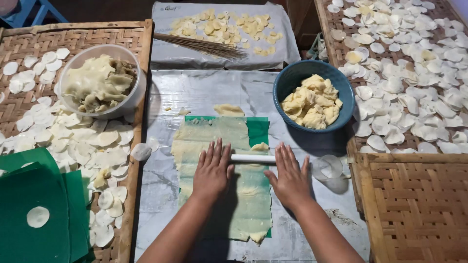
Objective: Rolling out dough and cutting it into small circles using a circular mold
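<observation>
A long thin sheet of pale yellow dough lies on a green plastic sheet in the middle of the work surface. A white rolling pin rests across the dough. My left hand lies flat on the pin's left end, fingers together and stretched out. My right hand presses flat on its right end. The pin's ends are hidden under my palms. A small scrap of dough lies just beyond the sheet.
A blue bowl of dough lumps stands at right, a white bowl of dough scraps at left. Woven bamboo trays covered with thin round dough discs flank the surface. Green sheets lie stacked at lower left. A bundle of sticks lies farther back.
</observation>
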